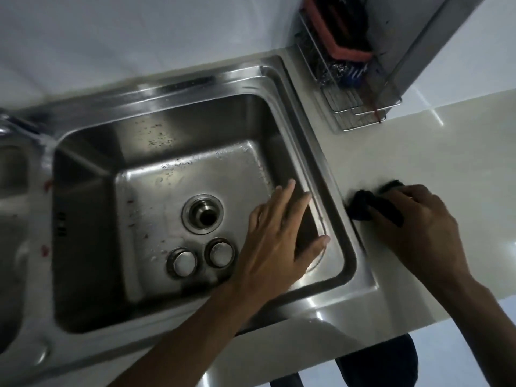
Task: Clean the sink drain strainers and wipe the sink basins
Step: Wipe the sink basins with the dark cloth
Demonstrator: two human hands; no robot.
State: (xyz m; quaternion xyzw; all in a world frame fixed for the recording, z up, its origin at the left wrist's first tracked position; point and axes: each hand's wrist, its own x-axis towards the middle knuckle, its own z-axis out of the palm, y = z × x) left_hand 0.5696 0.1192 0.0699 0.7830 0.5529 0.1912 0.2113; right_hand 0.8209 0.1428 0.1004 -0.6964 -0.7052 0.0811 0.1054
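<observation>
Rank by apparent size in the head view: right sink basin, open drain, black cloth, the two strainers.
1. Right sink basin
2. Black cloth, partly hidden under the right hand
3. Open drain
4. Two strainers, alike, no ranking between them.

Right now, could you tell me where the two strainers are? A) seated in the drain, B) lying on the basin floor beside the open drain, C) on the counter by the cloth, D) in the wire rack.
B: the two strainers lie side by side on the basin floor, just in front of the open drain.
</observation>
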